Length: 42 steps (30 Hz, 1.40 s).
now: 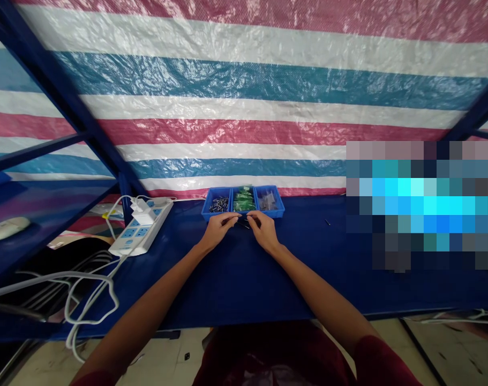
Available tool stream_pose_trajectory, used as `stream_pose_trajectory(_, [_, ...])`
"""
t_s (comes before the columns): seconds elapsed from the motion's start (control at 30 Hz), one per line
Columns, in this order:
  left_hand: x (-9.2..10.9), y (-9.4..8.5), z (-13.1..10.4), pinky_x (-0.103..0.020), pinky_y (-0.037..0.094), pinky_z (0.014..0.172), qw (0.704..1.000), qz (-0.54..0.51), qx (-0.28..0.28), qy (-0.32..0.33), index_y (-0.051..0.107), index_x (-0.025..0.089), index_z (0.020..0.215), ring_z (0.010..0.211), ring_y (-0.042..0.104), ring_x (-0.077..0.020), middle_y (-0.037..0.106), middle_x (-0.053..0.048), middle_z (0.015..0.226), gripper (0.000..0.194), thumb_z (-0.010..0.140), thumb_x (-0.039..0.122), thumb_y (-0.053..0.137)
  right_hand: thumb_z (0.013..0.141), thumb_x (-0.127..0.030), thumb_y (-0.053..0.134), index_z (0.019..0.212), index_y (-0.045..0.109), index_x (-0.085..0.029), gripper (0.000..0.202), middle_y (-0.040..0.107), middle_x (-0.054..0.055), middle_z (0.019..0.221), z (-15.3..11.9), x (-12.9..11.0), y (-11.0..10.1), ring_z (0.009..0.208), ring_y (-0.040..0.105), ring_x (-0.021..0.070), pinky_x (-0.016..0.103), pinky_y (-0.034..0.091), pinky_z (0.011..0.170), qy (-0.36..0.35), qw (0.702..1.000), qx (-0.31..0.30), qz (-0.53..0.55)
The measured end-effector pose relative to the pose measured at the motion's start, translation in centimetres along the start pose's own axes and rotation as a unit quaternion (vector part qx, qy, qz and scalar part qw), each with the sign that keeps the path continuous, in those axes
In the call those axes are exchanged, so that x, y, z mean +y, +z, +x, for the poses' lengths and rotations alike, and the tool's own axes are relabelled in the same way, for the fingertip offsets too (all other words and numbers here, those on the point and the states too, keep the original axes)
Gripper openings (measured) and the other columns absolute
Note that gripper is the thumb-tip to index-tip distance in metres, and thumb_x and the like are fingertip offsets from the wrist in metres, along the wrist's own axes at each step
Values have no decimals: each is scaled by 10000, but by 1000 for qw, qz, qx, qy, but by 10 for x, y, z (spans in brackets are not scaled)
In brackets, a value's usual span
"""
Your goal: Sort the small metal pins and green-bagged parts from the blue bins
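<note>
My left hand is closed in a pinch just in front of the blue divided box. Facing it, my right hand pinches too, with its fingertips a short gap from the left ones. Small thin dark pieces show between and below the fingertips; what each hand grips is too small to make out. The box's left compartment has many small dark and silver pin-like parts. Green packets fill the middle compartment, and small clear plastic bags lie in the right one.
A white power strip with a plugged-in adapter stands left on the blue table, its white cables looping over the edge. One small dark piece lies to the right. A pixelated area covers the far right. Striped sheeting hangs behind.
</note>
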<state>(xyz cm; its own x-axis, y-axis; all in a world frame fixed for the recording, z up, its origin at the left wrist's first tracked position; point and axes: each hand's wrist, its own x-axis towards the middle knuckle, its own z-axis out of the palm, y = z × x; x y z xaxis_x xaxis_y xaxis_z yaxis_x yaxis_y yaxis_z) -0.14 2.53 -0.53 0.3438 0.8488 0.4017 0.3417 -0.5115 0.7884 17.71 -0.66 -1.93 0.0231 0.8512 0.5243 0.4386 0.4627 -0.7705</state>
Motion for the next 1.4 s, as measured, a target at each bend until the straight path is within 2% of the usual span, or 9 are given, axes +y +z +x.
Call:
stream_pose_trajectory(0.1, [0,-2,1,-238,415,582,999,-25,-28,-5,670,140,1069,559,512,-125,564,13,587,364,864,420,559,888,-335,500,956,654,-188,224,650,31,762,-1,2,2,648,584,157,271,457,659,-6,1000,-21,8])
stream_pose_trajectory(0.27, [5,-5,0,-218,361,548,994,-67,-77,-25,575,136,1196,516,442,-101,490,52,538,414,885,408,544,883,-335,511,935,662,-189,216,629,32,766,-2,5,5,663,561,153,264,445,652,-35,998,-48,2])
stream_pose_trajectory(0.53, [3,-5,-2,-200,276,455,984,-131,-107,-46,557,145,1190,431,355,-81,362,83,481,429,879,441,554,894,-355,503,860,644,-197,214,616,29,760,-2,1,2,677,543,152,259,434,667,-43,996,-79,5])
stream_pose_trajectory(0.63, [5,-5,-1,-189,273,430,984,-139,-98,-56,571,148,1170,413,360,-74,373,83,467,413,877,438,560,899,-365,490,829,622,-197,226,603,18,731,-3,-1,2,656,534,146,254,422,651,-38,995,-95,9])
stream_pose_trajectory(0.77, [6,-5,0,-189,363,432,985,-144,-69,-69,598,155,1118,452,463,-84,575,26,567,406,820,430,630,906,-372,467,800,583,-197,235,563,-7,670,-3,-3,1,603,512,132,239,401,604,0,996,-74,43])
stream_pose_trajectory(0.87, [4,-4,3,-208,419,438,983,-163,-40,-69,650,135,973,488,522,-100,658,-26,667,374,741,423,706,910,-374,456,789,560,-196,239,522,-27,612,-2,-5,0,554,488,124,234,386,569,30,995,-55,75])
stream_pose_trajectory(1.0, [2,-3,4,-223,445,449,982,-178,-5,-67,682,119,839,519,549,-114,674,-54,685,313,709,400,734,915,-385,447,771,554,-197,260,505,-34,586,-2,-5,0,549,490,124,231,387,567,37,994,-67,77])
stream_pose_trajectory(1.17, [5,-1,4,-225,449,464,980,-182,29,-70,680,125,739,529,547,-114,629,-31,624,258,713,375,737,918,-407,446,773,574,-196,287,539,-17,621,-4,-2,2,573,507,127,228,394,564,21,995,-89,42])
stream_pose_trajectory(1.4, [6,4,2,-250,465,483,981,-179,37,-68,685,133,809,501,521,-102,660,-36,696,300,671,388,765,932,-409,417,786,583,-198,305,562,-11,629,-4,-3,3,587,527,134,231,399,573,14,995,-94,33])
